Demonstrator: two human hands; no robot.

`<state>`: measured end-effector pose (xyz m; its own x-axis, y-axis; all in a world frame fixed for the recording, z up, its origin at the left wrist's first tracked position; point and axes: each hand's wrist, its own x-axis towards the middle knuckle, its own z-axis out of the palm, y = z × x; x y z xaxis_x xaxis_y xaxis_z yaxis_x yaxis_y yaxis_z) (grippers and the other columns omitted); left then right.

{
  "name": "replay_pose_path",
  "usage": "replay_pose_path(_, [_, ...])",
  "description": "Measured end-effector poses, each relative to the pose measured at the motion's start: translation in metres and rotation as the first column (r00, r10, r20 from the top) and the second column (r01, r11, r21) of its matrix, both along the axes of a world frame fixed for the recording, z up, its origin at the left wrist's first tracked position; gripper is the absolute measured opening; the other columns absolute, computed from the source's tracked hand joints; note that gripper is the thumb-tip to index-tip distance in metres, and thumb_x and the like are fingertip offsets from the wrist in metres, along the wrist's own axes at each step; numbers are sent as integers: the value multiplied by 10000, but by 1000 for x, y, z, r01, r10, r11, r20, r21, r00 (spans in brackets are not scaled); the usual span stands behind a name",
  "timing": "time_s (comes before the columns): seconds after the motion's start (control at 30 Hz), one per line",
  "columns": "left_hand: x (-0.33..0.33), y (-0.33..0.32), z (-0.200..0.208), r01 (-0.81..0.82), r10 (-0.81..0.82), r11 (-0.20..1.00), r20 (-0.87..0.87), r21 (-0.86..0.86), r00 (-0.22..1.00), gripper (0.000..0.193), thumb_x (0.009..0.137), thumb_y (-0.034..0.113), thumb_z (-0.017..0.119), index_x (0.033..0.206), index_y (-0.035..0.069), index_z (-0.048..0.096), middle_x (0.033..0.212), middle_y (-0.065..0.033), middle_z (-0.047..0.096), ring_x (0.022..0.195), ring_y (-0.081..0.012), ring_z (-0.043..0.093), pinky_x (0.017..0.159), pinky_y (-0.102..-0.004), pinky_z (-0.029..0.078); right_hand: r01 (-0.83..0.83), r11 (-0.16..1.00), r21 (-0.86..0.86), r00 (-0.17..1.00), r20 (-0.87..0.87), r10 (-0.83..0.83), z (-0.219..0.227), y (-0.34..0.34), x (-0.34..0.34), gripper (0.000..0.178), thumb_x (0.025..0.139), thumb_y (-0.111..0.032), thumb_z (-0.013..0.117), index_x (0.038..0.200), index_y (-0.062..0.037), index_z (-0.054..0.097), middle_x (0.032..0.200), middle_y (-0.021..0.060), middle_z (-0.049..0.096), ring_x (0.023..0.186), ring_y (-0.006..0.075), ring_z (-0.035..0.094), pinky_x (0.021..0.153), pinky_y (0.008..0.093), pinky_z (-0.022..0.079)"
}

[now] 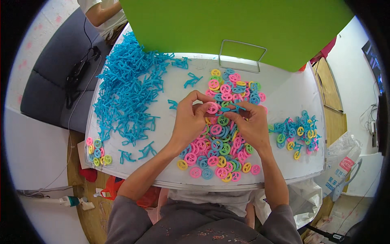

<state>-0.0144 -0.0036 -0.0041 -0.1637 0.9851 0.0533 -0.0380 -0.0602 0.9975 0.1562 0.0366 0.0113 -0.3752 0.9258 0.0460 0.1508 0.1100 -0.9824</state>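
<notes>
Over the middle of the white table [280,93], my left hand [190,118] pinches a small pink spoked plastic wheel [212,107] between thumb and fingertips. Close beside it, my right hand [254,124] grips a small blue plastic frame [235,108], partly covered by the fingers. The two parts are close together; whether they are joined I cannot tell. Beneath and around both hands spreads a pile of pink, blue, yellow and green wheels [217,151]. A large heap of blue frames [128,85] fills the left side, with a few loose frames [192,80] near the wheels.
At right lies a cluster of blue frames with coloured wheels [298,132]. Several wheels [97,152] sit at the left edge. A green panel [239,24] and a wire stand [243,44] border the far side. Another person's arm [103,14] shows far left; plastic bags [339,162] hang right.
</notes>
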Motion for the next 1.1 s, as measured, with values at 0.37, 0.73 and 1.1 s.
replay_pose_path(0.37, [-2,-1,-4,-3,3,1000,-69,3,998,31,921,-17,527,940,-11,551,879,-65,611,820,-113,614,739,-253,539,-41,991,128,996,89,29,-6,-1,-1,111,777,39,695,886,22,679,787,60,654,776,117,642,674,247,516])
replay_pose_path(0.73, [7,-5,-10,-54,58,997,77,-47,995,57,924,-34,499,962,-17,538,931,-80,599,865,-127,610,769,-264,546,-44,996,-77,999,22,46,0,1,0,137,789,15,704,920,40,670,787,83,684,750,120,656,655,240,525])
replay_pose_path(1.1, [19,-3,-16,-179,256,939,-251,293,933,183,801,-180,496,844,-26,586,854,-86,537,738,-143,602,637,-247,508,46,993,113,986,156,-63,-3,-5,-2,160,794,-11,706,936,54,672,791,84,689,757,117,660,651,240,525])
